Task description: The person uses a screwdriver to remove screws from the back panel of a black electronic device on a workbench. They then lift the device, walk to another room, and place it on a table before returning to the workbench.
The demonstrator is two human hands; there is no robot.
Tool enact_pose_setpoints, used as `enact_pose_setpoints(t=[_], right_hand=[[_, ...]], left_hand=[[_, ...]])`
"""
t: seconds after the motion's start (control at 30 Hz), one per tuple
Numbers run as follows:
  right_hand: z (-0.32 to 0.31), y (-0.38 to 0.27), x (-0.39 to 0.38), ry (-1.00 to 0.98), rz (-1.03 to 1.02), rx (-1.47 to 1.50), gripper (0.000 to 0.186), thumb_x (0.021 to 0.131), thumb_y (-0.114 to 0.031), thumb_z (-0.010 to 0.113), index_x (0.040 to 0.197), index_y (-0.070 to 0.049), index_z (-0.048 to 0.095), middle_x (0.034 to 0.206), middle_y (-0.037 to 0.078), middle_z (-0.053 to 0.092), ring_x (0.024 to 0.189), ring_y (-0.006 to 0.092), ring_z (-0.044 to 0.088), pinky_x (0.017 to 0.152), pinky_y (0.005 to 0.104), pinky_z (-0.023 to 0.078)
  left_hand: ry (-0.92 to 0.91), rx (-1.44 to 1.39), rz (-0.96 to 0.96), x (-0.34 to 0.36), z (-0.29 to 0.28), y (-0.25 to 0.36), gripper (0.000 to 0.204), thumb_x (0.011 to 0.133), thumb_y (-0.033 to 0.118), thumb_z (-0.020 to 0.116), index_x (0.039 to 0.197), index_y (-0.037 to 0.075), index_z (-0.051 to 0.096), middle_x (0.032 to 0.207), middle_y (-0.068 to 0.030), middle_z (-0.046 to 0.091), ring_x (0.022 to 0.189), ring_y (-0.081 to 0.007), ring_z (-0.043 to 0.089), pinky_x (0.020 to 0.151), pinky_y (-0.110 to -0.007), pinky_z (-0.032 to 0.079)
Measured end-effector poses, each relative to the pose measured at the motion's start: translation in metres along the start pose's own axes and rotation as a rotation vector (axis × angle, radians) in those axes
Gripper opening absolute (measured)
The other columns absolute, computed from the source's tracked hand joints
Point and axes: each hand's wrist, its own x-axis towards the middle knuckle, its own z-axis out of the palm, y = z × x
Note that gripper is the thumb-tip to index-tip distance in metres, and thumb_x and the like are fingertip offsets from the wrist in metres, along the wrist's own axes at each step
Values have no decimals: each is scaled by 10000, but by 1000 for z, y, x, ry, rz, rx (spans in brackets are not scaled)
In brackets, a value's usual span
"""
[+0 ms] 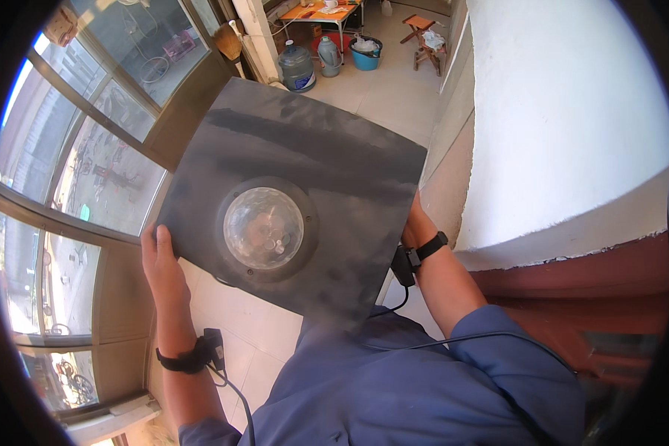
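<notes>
A large dark grey, square-faced panel or box (334, 171) is held up in front of my body, tilted. A clear faceted dome light (264, 227) in a round black ring is set in its face, with screws around the ring. At the left edge my left hand (160, 256) grips it, thumb on the face and the other fingers mostly behind. My right hand (420, 223) holds the right edge, its fingers hidden behind the panel. Each wrist wears a black strap with a small cabled device.
Glazed door frames (97, 238) run along the left. A white wall (565, 111) bulges on the right above a dark red base. Farther off stand a large water bottle (297, 67), a blue bucket (365, 56), an orange-topped table (316, 13) and a wooden folding stool (424, 41).
</notes>
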Motion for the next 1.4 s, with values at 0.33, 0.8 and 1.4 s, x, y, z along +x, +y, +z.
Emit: enact_pose_setpoints(t=[0.33, 0.8, 1.4], right_hand=[[54, -59, 63, -14, -351, -129, 400, 1064, -370, 482, 1293, -67, 604, 1141, 66, 687, 1031, 185, 661, 877, 316, 552], [49, -209, 204, 140, -570, -276, 407, 1060, -386, 481, 1288, -74, 608, 1142, 64, 687, 1033, 183, 660, 873, 320, 553], [67, -395, 429, 189, -779, -401, 416, 1055, -406, 480, 1282, -82, 612, 1144, 61, 688, 1037, 181, 659, 867, 326, 554]], left_hand=[[-209, -120, -7, 179, 122, -24, 379, 1053, 286, 557, 1287, -10, 591, 1093, -43, 613, 946, -107, 534, 823, -267, 458], [-375, -310, 50, 338, 373, 30, 410, 1047, 296, 562, 1271, -45, 598, 1074, -58, 624, 938, -120, 562, 829, -282, 473], [-441, -480, 100, 522, 634, 115, 466, 1010, 299, 575, 1295, -70, 582, 1067, -74, 613, 939, -149, 551, 832, -293, 476]])
